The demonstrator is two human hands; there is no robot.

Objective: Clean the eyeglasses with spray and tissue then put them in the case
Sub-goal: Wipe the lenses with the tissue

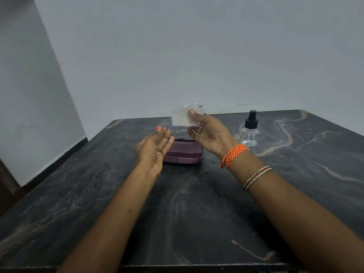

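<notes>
Thin wire-rimmed eyeglasses (167,127) are held up above the table. My left hand (155,148) pinches the left lens rim between thumb and fingers. My right hand (208,133) presses a small white tissue (184,119) against the right lens, with one temple arm sticking out to the right. Below the hands lies a closed purple glasses case (185,154) on the dark marble table (197,213). A clear spray bottle (249,131) with a black pump top stands upright to the right of my right hand.
The table's far edge meets a pale grey wall. Its left edge drops off beside a white panel (29,115). Bare marble stretches toward the front edge between my forearms.
</notes>
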